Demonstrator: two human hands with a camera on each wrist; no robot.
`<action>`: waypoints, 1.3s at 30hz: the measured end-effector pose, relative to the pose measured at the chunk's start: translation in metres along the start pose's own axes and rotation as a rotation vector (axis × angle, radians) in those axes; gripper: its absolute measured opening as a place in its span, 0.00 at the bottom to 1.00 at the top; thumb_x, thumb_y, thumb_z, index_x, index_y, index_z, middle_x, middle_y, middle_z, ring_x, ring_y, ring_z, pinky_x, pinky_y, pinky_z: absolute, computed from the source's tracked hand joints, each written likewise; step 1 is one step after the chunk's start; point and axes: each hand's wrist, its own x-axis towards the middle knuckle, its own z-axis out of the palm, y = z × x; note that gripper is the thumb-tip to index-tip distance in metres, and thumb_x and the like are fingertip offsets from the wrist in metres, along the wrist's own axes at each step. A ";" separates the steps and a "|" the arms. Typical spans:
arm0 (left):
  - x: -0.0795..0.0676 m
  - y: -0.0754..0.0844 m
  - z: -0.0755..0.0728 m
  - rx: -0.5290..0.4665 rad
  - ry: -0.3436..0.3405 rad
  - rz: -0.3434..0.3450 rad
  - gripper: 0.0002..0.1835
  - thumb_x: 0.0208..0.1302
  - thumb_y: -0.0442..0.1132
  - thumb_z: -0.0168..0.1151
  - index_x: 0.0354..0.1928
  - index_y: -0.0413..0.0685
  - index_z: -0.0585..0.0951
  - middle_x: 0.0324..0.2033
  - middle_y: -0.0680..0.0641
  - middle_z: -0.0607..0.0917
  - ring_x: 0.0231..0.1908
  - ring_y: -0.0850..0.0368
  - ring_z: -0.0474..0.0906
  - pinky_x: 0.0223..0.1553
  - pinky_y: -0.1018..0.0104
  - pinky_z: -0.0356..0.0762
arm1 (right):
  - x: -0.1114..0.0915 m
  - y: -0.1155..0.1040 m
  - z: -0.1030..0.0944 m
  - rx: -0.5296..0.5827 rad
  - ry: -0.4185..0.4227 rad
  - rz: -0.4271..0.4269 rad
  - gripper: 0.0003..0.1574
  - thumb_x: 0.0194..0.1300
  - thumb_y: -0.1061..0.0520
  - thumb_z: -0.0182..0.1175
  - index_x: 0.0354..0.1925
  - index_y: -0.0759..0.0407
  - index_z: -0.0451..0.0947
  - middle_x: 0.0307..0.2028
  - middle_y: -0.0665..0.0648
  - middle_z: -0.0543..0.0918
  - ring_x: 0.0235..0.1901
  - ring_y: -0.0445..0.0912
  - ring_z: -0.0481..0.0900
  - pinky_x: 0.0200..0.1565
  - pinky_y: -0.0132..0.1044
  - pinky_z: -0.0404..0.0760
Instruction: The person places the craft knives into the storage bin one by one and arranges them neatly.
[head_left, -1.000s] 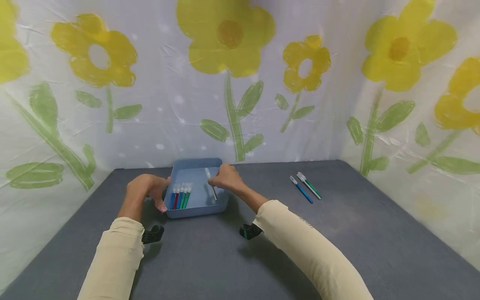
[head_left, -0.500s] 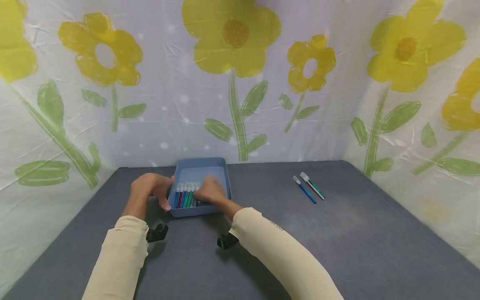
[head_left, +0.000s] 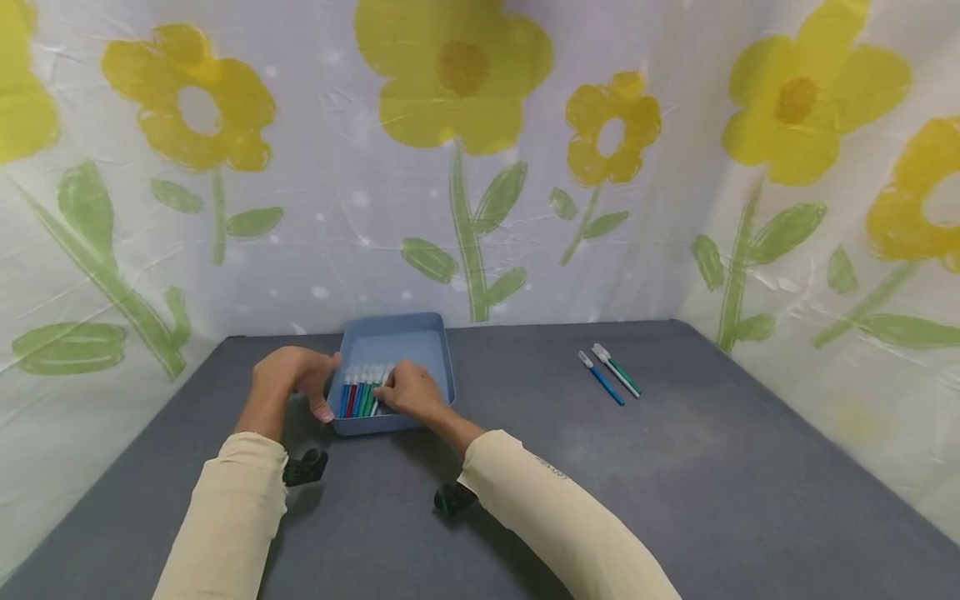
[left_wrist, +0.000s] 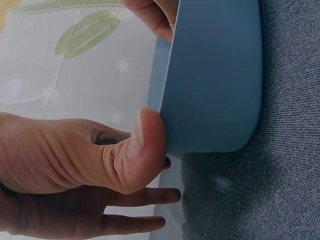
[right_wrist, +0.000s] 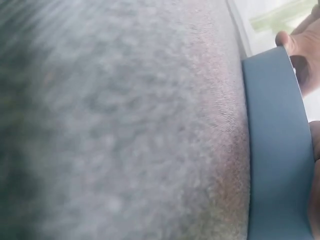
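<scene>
A blue tray [head_left: 405, 333] stands at the back of the table. Several capped markers [head_left: 358, 400], blue, red and green, lie side by side along its left part. Inside the tray my right hand [head_left: 414, 390] pinches a white-barrelled marker [head_left: 375, 408] at the right end of this row. The left hand [head_left: 288, 375] is at the tray's left side. In the left wrist view its thumb [left_wrist: 150, 142] touches the tray's corner, and its other fingers [left_wrist: 142, 196] stretch out beside the tray, not around it. The tray wall hides most of the right hand in both wrist views.
Three more markers [head_left: 602, 379], one blue, one white and one green, lie on the dark grey table [head_left: 540, 483] to the right of the tray. A flower-printed curtain [head_left: 322, 208] hangs behind and at both sides.
My right hand has carried the white marker from the tray's right part leftward and down to the end of the row. The left hand stays at the tray's corner.
</scene>
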 end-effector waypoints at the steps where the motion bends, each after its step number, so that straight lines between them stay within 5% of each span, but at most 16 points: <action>1: -0.001 -0.001 0.000 0.003 0.003 0.002 0.74 0.50 0.57 0.82 0.84 0.41 0.39 0.81 0.26 0.44 0.79 0.26 0.52 0.68 0.33 0.70 | 0.001 0.000 0.000 -0.001 0.007 -0.003 0.42 0.74 0.52 0.66 0.08 0.51 0.57 0.07 0.44 0.52 0.10 0.37 0.46 0.16 0.30 0.50; 5: -0.001 -0.001 -0.001 0.006 0.013 0.014 0.73 0.51 0.57 0.82 0.84 0.40 0.40 0.81 0.27 0.44 0.79 0.26 0.51 0.70 0.31 0.66 | 0.003 0.000 -0.003 -0.002 0.049 -0.031 0.38 0.73 0.51 0.67 0.10 0.53 0.62 0.08 0.45 0.55 0.10 0.37 0.50 0.16 0.30 0.52; 8: 0.001 0.000 0.000 0.000 0.001 0.015 0.73 0.50 0.56 0.82 0.84 0.39 0.40 0.81 0.26 0.44 0.79 0.26 0.52 0.71 0.31 0.65 | 0.001 0.001 -0.013 0.014 0.056 -0.064 0.28 0.74 0.51 0.66 0.17 0.60 0.77 0.12 0.46 0.65 0.13 0.37 0.57 0.20 0.29 0.59; 13: 0.006 0.003 -0.002 0.002 -0.002 0.027 0.73 0.51 0.54 0.82 0.84 0.38 0.38 0.81 0.26 0.44 0.79 0.27 0.53 0.72 0.33 0.65 | -0.009 0.016 -0.054 -0.074 0.122 -0.184 0.15 0.75 0.51 0.65 0.36 0.61 0.89 0.28 0.53 0.86 0.24 0.38 0.75 0.31 0.30 0.74; 18: 0.005 0.002 -0.005 -0.003 0.014 0.003 0.74 0.49 0.56 0.83 0.84 0.41 0.38 0.81 0.27 0.43 0.79 0.27 0.52 0.70 0.31 0.66 | -0.025 0.047 -0.104 -0.200 0.199 -0.208 0.11 0.74 0.52 0.66 0.40 0.58 0.89 0.32 0.56 0.89 0.29 0.45 0.83 0.36 0.37 0.80; 25: 0.001 -0.002 -0.004 -0.015 -0.009 -0.001 0.75 0.49 0.55 0.83 0.84 0.41 0.38 0.81 0.26 0.40 0.79 0.27 0.52 0.69 0.34 0.69 | -0.057 0.119 -0.172 -0.320 0.203 -0.086 0.10 0.73 0.58 0.66 0.41 0.64 0.89 0.36 0.63 0.91 0.29 0.49 0.86 0.34 0.43 0.83; 29: 0.000 0.000 -0.007 0.011 -0.009 0.002 0.75 0.50 0.54 0.83 0.84 0.39 0.38 0.81 0.25 0.40 0.79 0.27 0.51 0.69 0.35 0.69 | -0.069 0.155 -0.206 -0.392 0.169 -0.003 0.13 0.74 0.59 0.63 0.43 0.69 0.88 0.37 0.67 0.90 0.21 0.46 0.80 0.26 0.39 0.77; 32: 0.000 0.000 -0.007 0.007 -0.009 -0.001 0.75 0.49 0.54 0.83 0.84 0.39 0.38 0.81 0.25 0.39 0.79 0.26 0.50 0.70 0.35 0.68 | -0.074 0.173 -0.223 -0.436 0.112 0.065 0.15 0.75 0.59 0.60 0.34 0.68 0.87 0.24 0.60 0.84 0.15 0.42 0.68 0.21 0.34 0.66; 35: 0.002 -0.002 -0.005 -0.004 -0.011 -0.009 0.76 0.48 0.54 0.84 0.84 0.41 0.37 0.81 0.25 0.39 0.79 0.26 0.50 0.69 0.35 0.69 | -0.079 0.185 -0.230 -0.441 0.050 0.145 0.26 0.73 0.60 0.60 0.15 0.58 0.73 0.13 0.49 0.64 0.14 0.39 0.53 0.20 0.32 0.55; 39: 0.005 -0.001 -0.003 -0.001 -0.022 0.002 0.75 0.49 0.54 0.84 0.84 0.39 0.37 0.81 0.25 0.39 0.80 0.26 0.49 0.71 0.34 0.67 | -0.083 0.196 -0.231 -0.436 -0.007 0.205 0.37 0.72 0.61 0.63 0.11 0.47 0.56 0.12 0.44 0.52 0.14 0.37 0.48 0.20 0.31 0.52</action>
